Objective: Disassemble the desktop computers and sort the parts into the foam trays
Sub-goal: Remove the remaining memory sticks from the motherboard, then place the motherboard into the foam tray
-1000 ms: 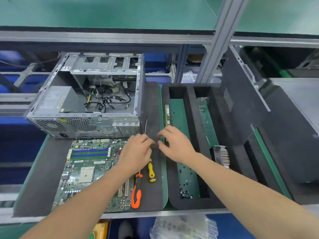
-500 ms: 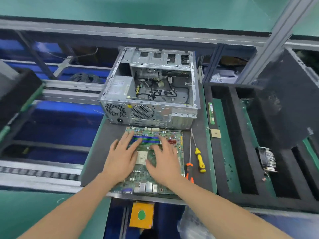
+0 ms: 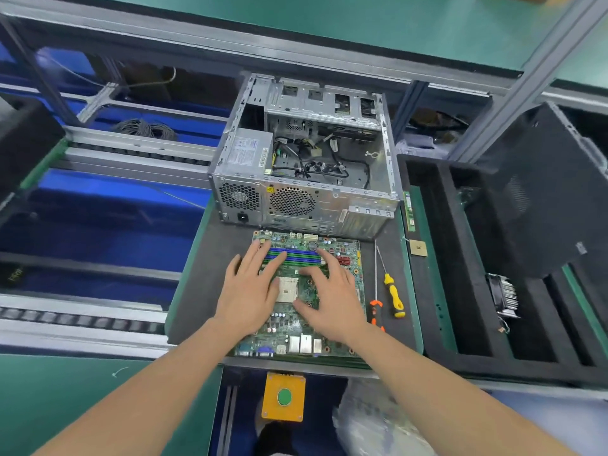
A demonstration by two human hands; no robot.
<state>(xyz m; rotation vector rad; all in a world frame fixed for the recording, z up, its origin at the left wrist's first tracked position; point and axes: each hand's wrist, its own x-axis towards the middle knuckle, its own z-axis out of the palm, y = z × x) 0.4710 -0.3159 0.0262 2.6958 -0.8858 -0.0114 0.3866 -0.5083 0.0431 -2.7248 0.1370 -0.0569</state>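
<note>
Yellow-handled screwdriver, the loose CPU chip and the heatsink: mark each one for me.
yellow-handled screwdriver (image 3: 393, 296), head view, middle of its yellow handle.
CPU chip (image 3: 418, 248), head view, centre of its gold top face.
heatsink (image 3: 505, 296), head view, on its metal fins in the foam tray slot.

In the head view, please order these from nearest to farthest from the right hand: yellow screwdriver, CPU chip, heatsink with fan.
From the right hand:
1. Yellow screwdriver, just right of it on the mat.
2. CPU chip, farther right, on the foam tray's edge.
3. Heatsink with fan, far right, in a tray slot.
</note>
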